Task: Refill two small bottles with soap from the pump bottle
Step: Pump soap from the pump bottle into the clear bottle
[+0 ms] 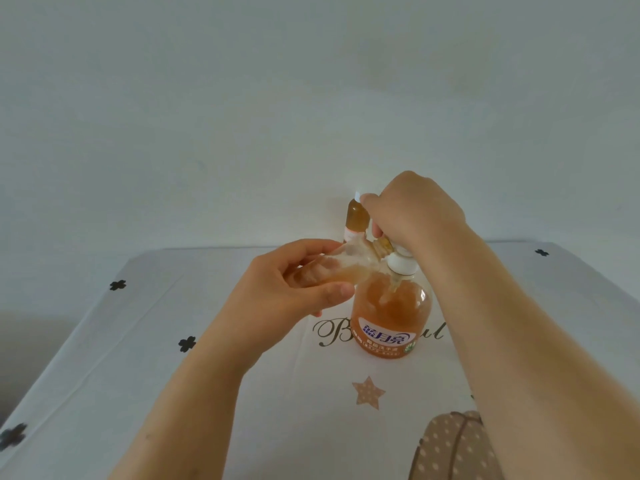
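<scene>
Small bottle point(341, 266), gripped by left hand point(294, 292) fingers, tilts mouth-first toward the pump bottle point(391, 317), right hand point(415, 213) fingers curled on its head.

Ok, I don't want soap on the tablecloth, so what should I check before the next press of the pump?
1. Left hand grips the small bottle firmly: ok, though the bottle is tilted.
2. Its mouth is lined up to catch the soap: cannot tell, blurred and partly behind the right hand.
3. Right hand on top of the pump bottle: ok.
4. Pump bottle upright on the tablecloth, with soap left in it: ok.
5. Second small bottle upright behind, out of the way: ok.
</scene>
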Motion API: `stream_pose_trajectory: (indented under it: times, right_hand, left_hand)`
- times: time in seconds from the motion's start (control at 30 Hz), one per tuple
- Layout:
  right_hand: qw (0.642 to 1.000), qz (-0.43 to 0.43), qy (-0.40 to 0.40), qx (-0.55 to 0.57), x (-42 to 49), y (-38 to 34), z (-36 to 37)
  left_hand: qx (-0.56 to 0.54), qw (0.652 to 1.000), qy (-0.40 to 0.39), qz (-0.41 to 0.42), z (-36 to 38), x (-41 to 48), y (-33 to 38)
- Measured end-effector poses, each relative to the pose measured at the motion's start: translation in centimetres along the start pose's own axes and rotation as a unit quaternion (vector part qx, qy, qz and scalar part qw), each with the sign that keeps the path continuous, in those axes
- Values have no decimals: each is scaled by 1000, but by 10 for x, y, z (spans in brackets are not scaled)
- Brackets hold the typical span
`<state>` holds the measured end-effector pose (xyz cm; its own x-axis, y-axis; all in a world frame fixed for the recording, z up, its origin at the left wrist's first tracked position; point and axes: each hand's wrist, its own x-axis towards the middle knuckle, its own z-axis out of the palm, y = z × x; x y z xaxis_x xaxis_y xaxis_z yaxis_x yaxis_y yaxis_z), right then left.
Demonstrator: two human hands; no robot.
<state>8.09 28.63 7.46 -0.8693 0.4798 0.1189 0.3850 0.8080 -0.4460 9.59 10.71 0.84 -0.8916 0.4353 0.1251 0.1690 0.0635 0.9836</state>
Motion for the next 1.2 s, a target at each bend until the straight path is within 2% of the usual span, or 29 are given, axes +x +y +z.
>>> stream_pose_trajectory:
  times: [0.47, 0.7, 1.2]
  right_hand:
    - [1000, 9, -15, 1, -2, -3, -6]
    - [999, -1, 13, -33, -1, -8, -14]
    - [999, -13, -31, -16, 4, 1, -2]
  left_hand:
    - [-6, 999, 24, 23, 3, -2, 1]
    - [-17, 998, 48, 42, 8, -8, 8]
    - [-11, 1000, 20, 16, 2, -2, 2]
